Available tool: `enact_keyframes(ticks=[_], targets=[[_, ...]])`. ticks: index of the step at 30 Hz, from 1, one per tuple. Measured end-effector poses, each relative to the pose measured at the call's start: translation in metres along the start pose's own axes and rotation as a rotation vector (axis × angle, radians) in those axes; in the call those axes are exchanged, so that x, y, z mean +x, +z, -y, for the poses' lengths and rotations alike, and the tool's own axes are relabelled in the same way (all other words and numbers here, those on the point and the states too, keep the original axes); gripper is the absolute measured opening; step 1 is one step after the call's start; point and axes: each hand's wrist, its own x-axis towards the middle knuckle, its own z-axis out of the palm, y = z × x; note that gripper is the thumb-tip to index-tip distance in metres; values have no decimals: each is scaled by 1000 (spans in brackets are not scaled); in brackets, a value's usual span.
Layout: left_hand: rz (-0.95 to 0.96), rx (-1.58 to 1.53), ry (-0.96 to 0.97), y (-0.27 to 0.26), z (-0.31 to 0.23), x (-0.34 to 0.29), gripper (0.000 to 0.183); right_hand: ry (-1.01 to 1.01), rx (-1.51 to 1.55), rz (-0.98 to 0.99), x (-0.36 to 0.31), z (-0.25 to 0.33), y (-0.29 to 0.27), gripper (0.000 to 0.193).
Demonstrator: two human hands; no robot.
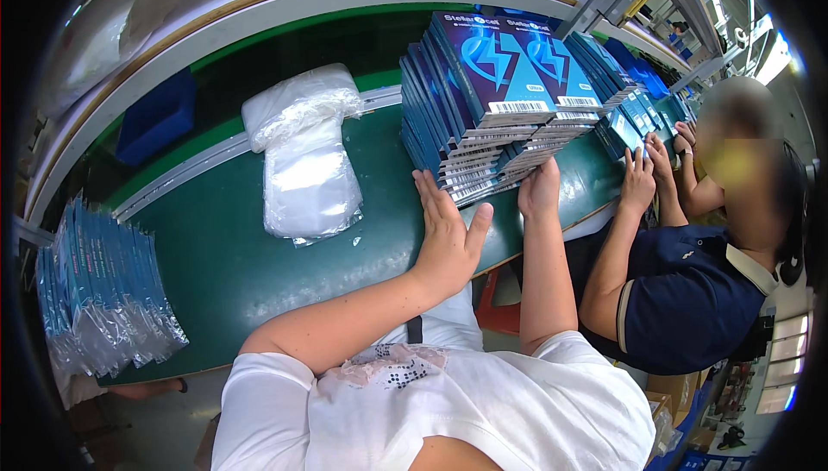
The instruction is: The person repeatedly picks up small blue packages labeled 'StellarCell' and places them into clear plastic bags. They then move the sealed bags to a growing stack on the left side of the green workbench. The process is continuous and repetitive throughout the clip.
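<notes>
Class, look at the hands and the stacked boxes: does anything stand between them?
Nothing visible does. The left hand and right hand are right at the boxes' near side; the plastic bags lie off to the left.

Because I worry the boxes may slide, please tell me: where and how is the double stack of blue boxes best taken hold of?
Probably low on the outer sides, left hand from the left and right hand from the right: the double stack is tall, made of many flat layers with uneven edges, so a low inward squeeze should carry them together.
</notes>
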Motion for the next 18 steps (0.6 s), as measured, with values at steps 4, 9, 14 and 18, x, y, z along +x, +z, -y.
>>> enact_keyframes(ticks=[4, 9, 14, 18], targets=[[40, 22, 14, -6, -4, 3, 89, 10, -11, -40, -5, 1, 3, 31], [114, -71, 64, -38, 0, 0, 81, 134, 25, -44, -2, 20, -2, 36], [-134, -212, 65, -59, -11, 38, 78, 179, -15, 74, 28, 64, 9, 49], [-252, -323, 59, -49, -10, 94, 81, 302, -37, 5, 59, 54, 22, 54]])
